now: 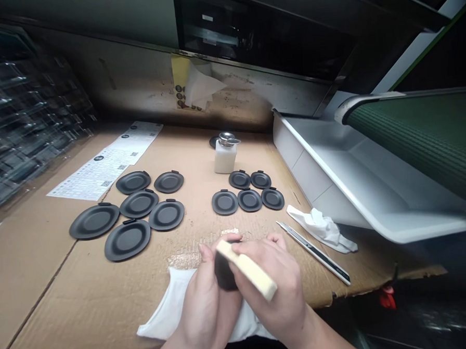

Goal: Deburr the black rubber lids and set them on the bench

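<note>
My left hand (208, 295) is closed round a black oval disc (224, 271), much like the ones lying on the cardboard. In my right hand (277, 281) is a cream-coloured foam strip (254, 275), gripped between thumb and fingers and lying against the disc. Part of the disc is hidden by the strip and my fingers. Beneath both hands a white cloth (162, 313) is spread at the near edge. Several black tabbed discs (167, 215) lie at the left, and a group of smaller black discs (250, 199) sits right of the middle.
A white pump bottle (225, 156) stands behind the smaller discs. To the right lie a utility knife (315, 253) and a crumpled white cloth (321, 227), beside a grey bin (388, 234). Printed sheets (88, 177) and clear plastic trays (22, 107) are at the left; a green conveyor belt (422, 138) is far right.
</note>
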The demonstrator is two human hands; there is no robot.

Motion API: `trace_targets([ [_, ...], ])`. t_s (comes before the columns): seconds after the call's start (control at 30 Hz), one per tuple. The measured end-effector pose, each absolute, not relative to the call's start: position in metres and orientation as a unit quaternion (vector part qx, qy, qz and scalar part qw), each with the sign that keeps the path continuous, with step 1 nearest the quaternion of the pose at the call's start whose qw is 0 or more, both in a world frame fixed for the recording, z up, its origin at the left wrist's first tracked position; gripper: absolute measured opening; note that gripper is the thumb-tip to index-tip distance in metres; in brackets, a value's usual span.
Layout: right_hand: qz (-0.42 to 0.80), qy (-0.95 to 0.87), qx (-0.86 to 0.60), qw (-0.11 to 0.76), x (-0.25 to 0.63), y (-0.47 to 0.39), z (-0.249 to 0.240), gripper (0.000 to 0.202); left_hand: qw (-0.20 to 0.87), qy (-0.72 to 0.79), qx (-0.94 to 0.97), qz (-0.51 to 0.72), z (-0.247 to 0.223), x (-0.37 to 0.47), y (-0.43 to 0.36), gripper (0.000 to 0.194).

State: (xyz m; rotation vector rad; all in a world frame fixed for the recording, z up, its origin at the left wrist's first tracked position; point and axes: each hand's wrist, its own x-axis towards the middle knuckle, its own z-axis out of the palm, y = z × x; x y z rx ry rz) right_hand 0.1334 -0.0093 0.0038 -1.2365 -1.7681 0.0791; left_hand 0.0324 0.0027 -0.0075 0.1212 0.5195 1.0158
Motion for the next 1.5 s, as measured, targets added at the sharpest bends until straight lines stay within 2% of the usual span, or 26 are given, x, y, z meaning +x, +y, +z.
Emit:
trace_targets([
  [0.27, 0.051, -0.730, -0.491, 0.473, 0.138, -0.005, 0.001, 0.026, 0.839, 0.234, 0.067, 0.487, -0.009, 0.033, 0.004, 0.042],
  [0.53, 0.095, -0.786, -0.440, 0.425, 0.145, -0.020, 0.003, 0.014, 0.837, 0.276, 0.065, 0.468, -0.005, 0.031, 0.003, 0.055],
  [0.67, 0.071, -0.774, -0.462, 0.427, 0.148, -0.004, 0.006, 0.013, 0.842, 0.244, 0.068, 0.477, -0.007, 0.033, 0.005, 0.051],
  [0.83, 0.122, -0.793, -0.426, 0.419, 0.146, -0.013, 0.004, 0.014, 0.840, 0.271, 0.057, 0.466, -0.007, 0.030, 0.005, 0.052],
  [1.03, 0.135, -0.827, -0.418, 0.349, 0.180, -0.029, 0.005, 0.013, 0.822, 0.296, 0.085, 0.480, -0.005, 0.035, 0.004, 0.039],
  [1.33, 0.022, -0.857, -0.414, 0.307, 0.196, 0.010, 0.024, 0.011, 0.791, 0.337, 0.158, 0.486, -0.004, 0.036, 0.003, 0.030],
  [1.5, 0.058, -0.832, -0.434, 0.342, 0.194, -0.009, 0.015, 0.012, 0.801, 0.310, 0.141, 0.493, -0.007, 0.036, 0.003, 0.032],
])
